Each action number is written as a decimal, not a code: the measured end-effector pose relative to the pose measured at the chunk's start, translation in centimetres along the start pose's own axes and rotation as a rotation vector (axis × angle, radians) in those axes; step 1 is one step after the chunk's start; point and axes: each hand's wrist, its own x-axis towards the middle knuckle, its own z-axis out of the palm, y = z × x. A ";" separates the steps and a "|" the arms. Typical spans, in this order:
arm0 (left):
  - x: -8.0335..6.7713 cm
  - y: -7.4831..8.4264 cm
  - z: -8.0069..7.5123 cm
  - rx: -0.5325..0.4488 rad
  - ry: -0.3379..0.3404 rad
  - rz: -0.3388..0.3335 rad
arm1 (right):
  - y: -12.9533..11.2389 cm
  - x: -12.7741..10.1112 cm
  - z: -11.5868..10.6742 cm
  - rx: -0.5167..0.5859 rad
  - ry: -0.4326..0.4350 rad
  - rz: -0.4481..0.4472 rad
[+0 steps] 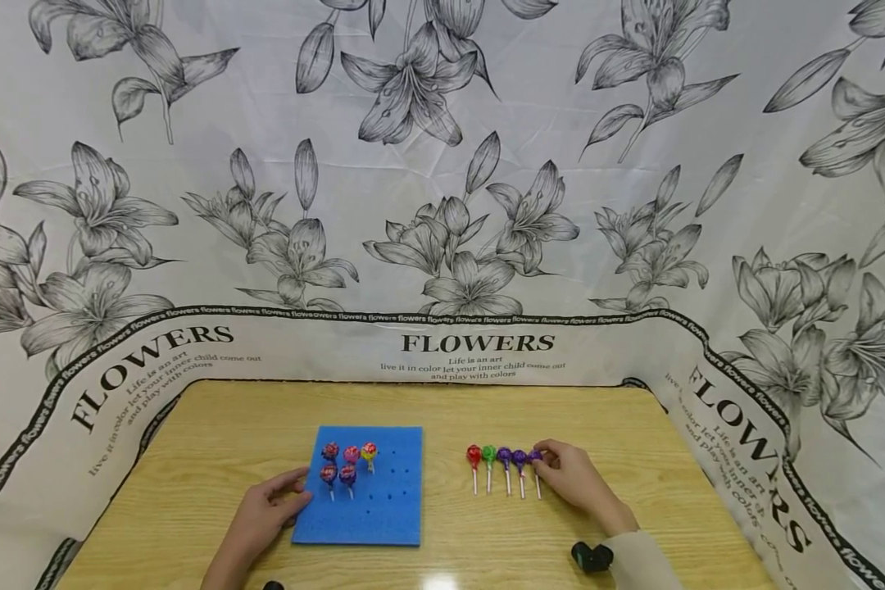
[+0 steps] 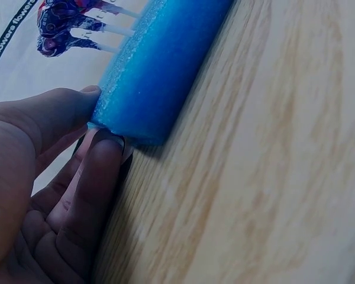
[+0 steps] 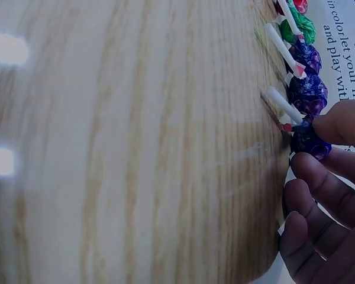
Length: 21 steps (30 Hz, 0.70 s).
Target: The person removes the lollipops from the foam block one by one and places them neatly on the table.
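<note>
A blue foam board with small holes lies on the table, and several wrapped lollipops stand in its left and back part. At the board's left edge, my left hand grips the foam, thumb against its upper side and fingers lower down. My right hand pinches the wrapped head of a purple lollipop between thumb and forefinger. That lollipop is the rightmost in a row, beside two more purple lollipops, a green one and a red one. Their white sticks point toward me.
The wood-grain table is bordered by a white cloth with flower drawings and lettering at the back and sides. A small black object sits at my right wrist.
</note>
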 end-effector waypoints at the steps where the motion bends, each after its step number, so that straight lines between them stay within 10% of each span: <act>1: -0.1 0.0 0.0 -0.002 0.000 0.003 | 0.0 0.0 0.0 0.002 0.000 0.006; 21: -0.2 0.0 0.1 -0.044 -0.003 0.015 | -0.4 -0.3 -0.8 0.037 -0.033 0.027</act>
